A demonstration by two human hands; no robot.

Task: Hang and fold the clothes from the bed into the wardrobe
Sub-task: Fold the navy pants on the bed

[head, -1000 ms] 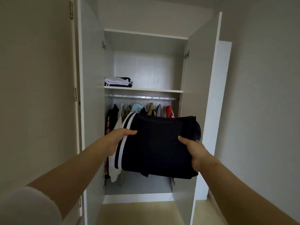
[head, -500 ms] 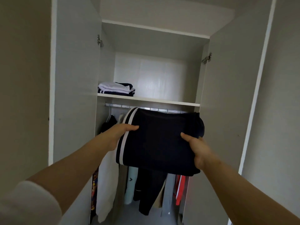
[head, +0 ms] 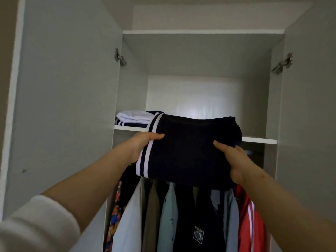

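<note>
- Left door (head: 63,106) of the wardrobe (head: 200,57): swung open, pale grey inner face toward the camera, a metal hinge (head: 120,57) at its upper inner edge.
- White sleeve (head: 36,224): lower left, cut off by the picture's edge.
- Folded pile (head: 134,118): white and navy-striped cloth at the left end of the shelf (head: 258,140), against the side wall. Its right part is hidden behind the held garment.
- Left hand (head: 143,144): clasps the white-striped left edge of the dark folded garment (head: 190,151), thumb on top. The fingers beneath are hidden.
- Dark folded garment: held flat between both hands, just in front of the shelf's front edge and right of the folded pile. Its far edge is at shelf height, and whether it touches the shelf cannot be told.
- Hanging clothes (head: 181,215): a row under the shelf, white, olive, pale blue, dark and red. Their tops are hidden by the garment, and the rail is mostly covered.
- Right hand (head: 234,160): clasps the garment's right side, thumb on top, fingers underneath out of sight.
- Shelf: white front edge visible at both ends, its middle covered by the garment. The glossy back panel above it reflects light.
- Right door (head: 309,124): open, with a second hinge (head: 283,63). Its outer edge is cut off by the picture's edge.
</note>
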